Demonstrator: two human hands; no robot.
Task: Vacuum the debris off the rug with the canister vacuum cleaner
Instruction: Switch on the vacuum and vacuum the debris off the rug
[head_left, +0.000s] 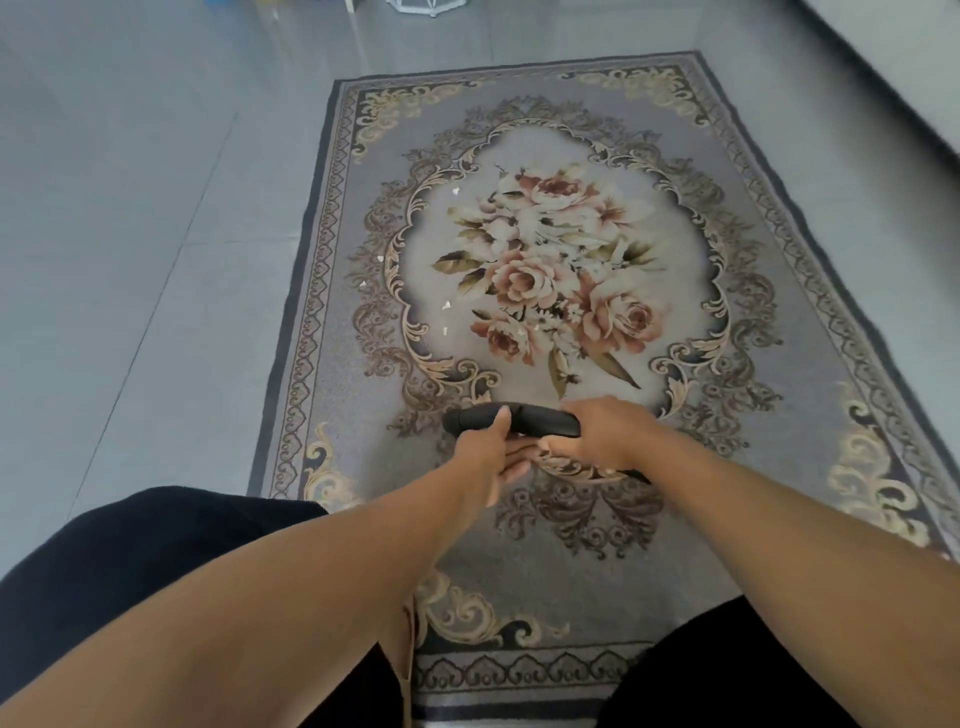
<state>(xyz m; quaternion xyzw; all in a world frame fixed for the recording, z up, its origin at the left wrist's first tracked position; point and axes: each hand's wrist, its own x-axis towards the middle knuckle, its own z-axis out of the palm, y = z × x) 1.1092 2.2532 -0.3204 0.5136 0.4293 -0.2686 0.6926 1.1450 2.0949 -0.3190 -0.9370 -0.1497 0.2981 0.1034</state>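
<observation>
Holding the black bar of the vacuum (537, 420) in both hands, I am at the near end of the rug (727, 364), looking down its length. My left hand (485, 457) grips the bar's left half, thumb laid across the top and fingers curled beneath. My right hand (592, 434) is wrapped over the right end. I cannot tell whether this bar is the floor head or a handle, and the canister itself is out of view.

The bar lies crosswise, its long axis running left to right, square to the rug's long axis, which runs away from me. The debris (445, 306), a handful of small white scraps, lies ahead of my grip and to the left. It is strung along the left edge of the pale oval around the flower bouquet (550, 270), well apart from the bar. My left hand is the nearer one to it.

I judge the coming move to be a push forward with a lean to the left, the bar held crosswise so it sweeps that line of scraps. No brand, label or writing shows on the bar or the rug.
</observation>
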